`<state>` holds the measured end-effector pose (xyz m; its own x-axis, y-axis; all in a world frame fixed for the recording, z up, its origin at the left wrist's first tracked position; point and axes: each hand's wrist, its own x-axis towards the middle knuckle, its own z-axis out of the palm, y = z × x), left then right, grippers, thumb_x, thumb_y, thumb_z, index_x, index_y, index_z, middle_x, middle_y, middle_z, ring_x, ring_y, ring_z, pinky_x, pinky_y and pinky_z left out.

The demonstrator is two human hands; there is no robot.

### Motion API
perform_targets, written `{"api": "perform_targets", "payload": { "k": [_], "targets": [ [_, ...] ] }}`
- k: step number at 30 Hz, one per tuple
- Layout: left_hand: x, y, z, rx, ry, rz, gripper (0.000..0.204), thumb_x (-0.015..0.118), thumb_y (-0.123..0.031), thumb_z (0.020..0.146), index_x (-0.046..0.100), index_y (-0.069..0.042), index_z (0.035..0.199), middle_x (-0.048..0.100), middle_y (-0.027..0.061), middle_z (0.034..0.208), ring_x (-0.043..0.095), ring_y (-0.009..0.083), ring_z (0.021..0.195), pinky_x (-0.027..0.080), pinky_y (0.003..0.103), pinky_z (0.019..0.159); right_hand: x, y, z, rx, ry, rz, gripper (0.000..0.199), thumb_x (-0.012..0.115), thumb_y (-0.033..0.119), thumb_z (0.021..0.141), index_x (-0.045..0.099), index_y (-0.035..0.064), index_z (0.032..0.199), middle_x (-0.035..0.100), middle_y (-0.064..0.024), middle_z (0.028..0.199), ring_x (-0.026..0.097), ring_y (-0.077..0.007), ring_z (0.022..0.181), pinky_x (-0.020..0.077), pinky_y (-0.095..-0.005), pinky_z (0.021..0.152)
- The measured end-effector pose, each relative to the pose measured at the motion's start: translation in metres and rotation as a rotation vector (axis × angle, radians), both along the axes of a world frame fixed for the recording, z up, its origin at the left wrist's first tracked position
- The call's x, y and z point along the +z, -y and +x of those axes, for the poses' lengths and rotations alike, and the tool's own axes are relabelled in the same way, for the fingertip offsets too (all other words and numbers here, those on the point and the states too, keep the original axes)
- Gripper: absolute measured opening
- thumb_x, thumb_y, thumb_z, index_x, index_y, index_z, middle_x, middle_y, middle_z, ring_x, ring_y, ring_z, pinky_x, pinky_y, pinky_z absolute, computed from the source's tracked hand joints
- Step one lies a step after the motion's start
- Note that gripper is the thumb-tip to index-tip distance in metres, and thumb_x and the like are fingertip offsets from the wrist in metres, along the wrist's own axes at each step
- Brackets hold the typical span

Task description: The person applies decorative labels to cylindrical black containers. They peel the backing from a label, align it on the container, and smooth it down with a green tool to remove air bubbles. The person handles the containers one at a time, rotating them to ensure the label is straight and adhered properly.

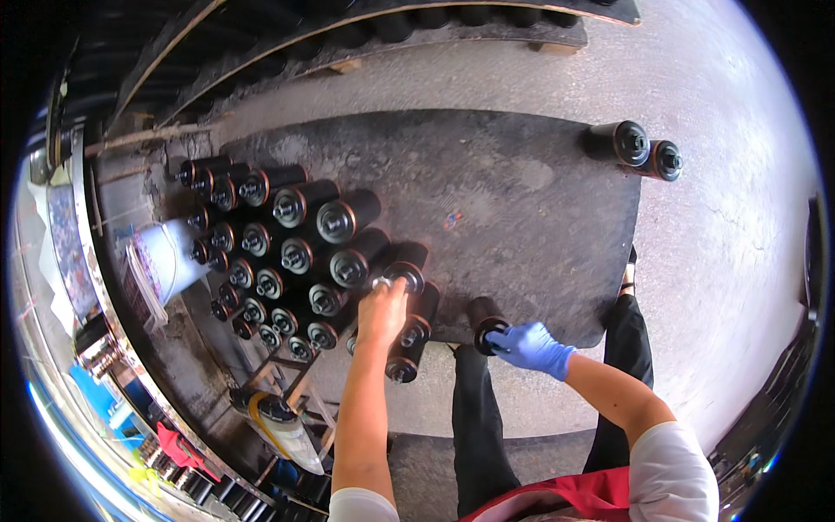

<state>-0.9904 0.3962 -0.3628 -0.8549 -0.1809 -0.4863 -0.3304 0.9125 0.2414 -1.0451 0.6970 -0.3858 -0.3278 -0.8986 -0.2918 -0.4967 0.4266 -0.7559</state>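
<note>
My bare left hand reaches to the near edge of a group of black cylinders, fingers closed at the end of one black cylinder. A small pale patch shows by its fingertips, too small to name. In a blue glove, my right hand grips the end fitting of another black cylinder at the table's near edge. This cylinder is apart from the group. Many similar cylinders stand close together at the left, with copper-coloured rings and metal fittings on their ends.
The dark table has a small coloured scrap near its middle. Two more cylinders are at its far right corner. Racks of dark cylinders stand beyond. A pale blue container is at the left; concrete floor lies right.
</note>
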Motion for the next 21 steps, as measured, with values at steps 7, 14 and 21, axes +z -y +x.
{"api": "perform_targets", "payload": {
  "k": [7, 14, 21],
  "targets": [
    [0.012, -0.048, -0.123, -0.028, -0.044, 0.049, 0.030, 0.063, -0.022, 0.083, 0.058, -0.006, 0.109, 0.064, 0.0197, 0.087, 0.064, 0.0370, 0.077, 0.053, 0.045, 0.068, 0.005, -0.032, -0.156, -0.494, -0.287, -0.034, 0.021, 0.070, 0.023, 0.074, 0.064, 0.0165, 0.092, 0.061, -0.0111, 0.065, 0.061, -0.0298, 0.054, 0.0496, -0.0399, 0.050],
    [-0.002, -0.089, -0.237, 0.099, -0.189, 0.115, 0.032, 0.064, -0.024, 0.084, 0.058, -0.007, 0.110, 0.065, 0.0213, 0.090, 0.065, 0.0391, 0.078, 0.053, 0.046, 0.068, -0.006, -0.026, -0.266, -0.661, -0.391, -0.094, 0.029, 0.072, 0.017, 0.072, 0.067, 0.0146, 0.100, 0.064, -0.0117, 0.073, 0.064, -0.0289, 0.063, 0.0512, -0.0371, 0.056],
    [-0.019, -0.120, -0.313, 0.064, -0.225, 0.105, 0.029, 0.064, -0.021, 0.083, 0.061, -0.003, 0.106, 0.065, 0.0209, 0.085, 0.065, 0.0372, 0.075, 0.053, 0.045, 0.067, -0.022, -0.013, -0.310, -0.729, -0.439, -0.048, 0.027, 0.071, 0.020, 0.075, 0.068, 0.0127, 0.100, 0.067, -0.0104, 0.077, 0.066, -0.0267, 0.065, 0.0514, -0.0348, 0.057]
  ]
}}
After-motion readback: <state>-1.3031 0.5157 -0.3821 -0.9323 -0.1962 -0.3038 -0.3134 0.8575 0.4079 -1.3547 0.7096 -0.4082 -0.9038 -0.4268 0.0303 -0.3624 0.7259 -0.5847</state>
